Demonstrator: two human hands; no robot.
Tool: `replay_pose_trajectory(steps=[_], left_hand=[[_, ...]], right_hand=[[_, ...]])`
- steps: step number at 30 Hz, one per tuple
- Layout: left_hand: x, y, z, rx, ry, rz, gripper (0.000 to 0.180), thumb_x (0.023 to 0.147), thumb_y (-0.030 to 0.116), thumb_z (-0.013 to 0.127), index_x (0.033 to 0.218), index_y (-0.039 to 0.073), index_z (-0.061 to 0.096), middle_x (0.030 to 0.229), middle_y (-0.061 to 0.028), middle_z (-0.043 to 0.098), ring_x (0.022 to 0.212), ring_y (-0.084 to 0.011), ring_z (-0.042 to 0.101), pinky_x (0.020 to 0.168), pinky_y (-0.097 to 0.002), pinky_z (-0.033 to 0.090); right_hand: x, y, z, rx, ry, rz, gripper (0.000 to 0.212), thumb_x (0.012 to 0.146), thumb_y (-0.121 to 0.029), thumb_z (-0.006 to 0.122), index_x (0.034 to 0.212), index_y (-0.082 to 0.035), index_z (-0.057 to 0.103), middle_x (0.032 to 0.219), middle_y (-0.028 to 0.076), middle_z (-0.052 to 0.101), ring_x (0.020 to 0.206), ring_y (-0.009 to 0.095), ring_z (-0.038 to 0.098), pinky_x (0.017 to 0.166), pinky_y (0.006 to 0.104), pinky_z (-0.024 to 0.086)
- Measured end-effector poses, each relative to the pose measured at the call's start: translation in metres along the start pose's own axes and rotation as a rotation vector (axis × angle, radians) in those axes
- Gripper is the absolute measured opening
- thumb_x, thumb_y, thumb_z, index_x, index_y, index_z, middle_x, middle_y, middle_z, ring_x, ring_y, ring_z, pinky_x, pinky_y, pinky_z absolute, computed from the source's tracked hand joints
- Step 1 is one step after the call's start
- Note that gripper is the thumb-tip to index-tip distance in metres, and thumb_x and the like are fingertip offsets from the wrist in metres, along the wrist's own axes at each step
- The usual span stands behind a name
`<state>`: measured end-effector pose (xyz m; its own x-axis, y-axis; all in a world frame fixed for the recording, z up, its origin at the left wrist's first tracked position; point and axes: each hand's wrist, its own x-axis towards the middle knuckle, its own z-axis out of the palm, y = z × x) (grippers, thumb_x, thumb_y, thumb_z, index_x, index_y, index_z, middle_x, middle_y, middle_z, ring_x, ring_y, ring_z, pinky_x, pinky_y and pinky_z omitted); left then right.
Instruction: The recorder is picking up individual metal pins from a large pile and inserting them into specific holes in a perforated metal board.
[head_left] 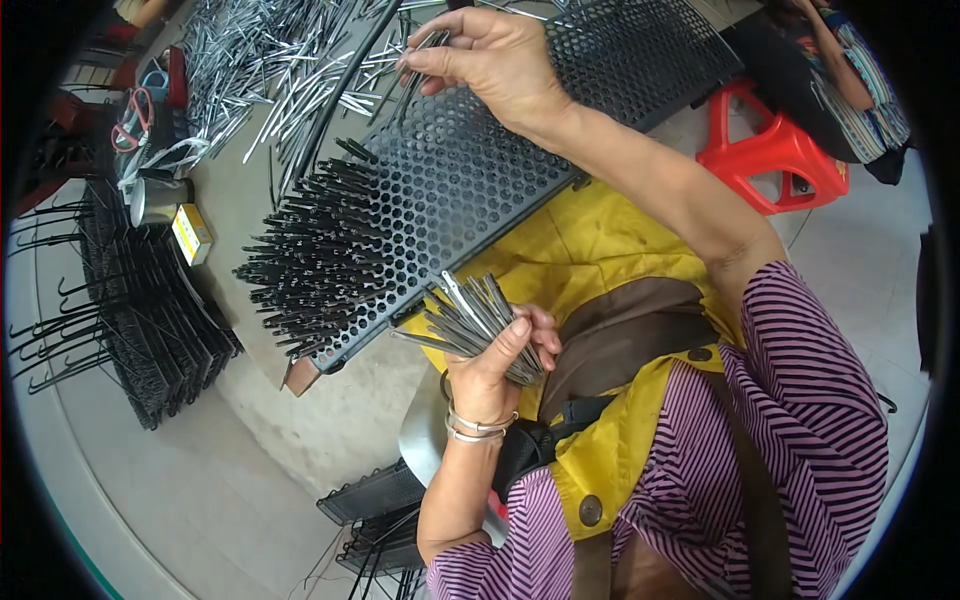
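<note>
My left hand [490,372], with bangles at its wrist, is closed around a bundle of thin grey metal rods [455,318] above my lap. My right hand [505,68] is raised over the far edge of a black perforated metal panel [470,160], its thumb and fingers closed on a few thin dark metal rods [408,100]. How many rods it holds cannot be made out. Many dark rods [320,235] stand packed in the holes at the panel's left end. The holes along its middle and right show no rods.
Loose silvery rods [310,95] lie heaped beyond the panel. To the left are scissors [132,122], a metal cup [160,200], a small yellow-and-white box [191,234] and stacked black racks [150,310] with hooked wires. A red stool [765,150] stands at right, near another person [850,80].
</note>
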<state>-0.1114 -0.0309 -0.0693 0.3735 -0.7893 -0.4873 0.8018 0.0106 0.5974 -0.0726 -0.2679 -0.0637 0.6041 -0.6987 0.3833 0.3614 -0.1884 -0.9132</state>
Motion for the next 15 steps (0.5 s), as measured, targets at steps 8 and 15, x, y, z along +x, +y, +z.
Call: replay_pose_trajectory(steps=[8, 15], left_hand=[[0.001, -0.003, -0.003, 0.003, -0.008, -0.015, 0.015, 0.077, 0.008, 0.061, 0.088, -0.001, 0.056, 0.082, -0.0169, 0.058, 0.062, -0.0252, 0.058, 0.047, -0.0314, 0.047], [0.002, -0.004, -0.005, -0.017, 0.008, -0.032, 0.015, 0.077, 0.008, 0.061, 0.088, -0.001, 0.056, 0.081, -0.0159, 0.058, 0.061, -0.0249, 0.057, 0.046, -0.0317, 0.046]], right_hand=[[-0.007, 0.007, -0.004, -0.027, -0.231, -0.086, 0.01, 0.08, 0.002, 0.058, 0.089, 0.001, 0.061, 0.086, 0.01, 0.063, 0.077, 0.014, 0.062, 0.069, 0.0238, 0.053], [-0.006, 0.007, -0.013, -0.034, -0.373, -0.131, 0.011, 0.079, 0.003, 0.058, 0.089, 0.001, 0.062, 0.087, 0.007, 0.064, 0.082, 0.013, 0.061, 0.074, 0.021, 0.051]])
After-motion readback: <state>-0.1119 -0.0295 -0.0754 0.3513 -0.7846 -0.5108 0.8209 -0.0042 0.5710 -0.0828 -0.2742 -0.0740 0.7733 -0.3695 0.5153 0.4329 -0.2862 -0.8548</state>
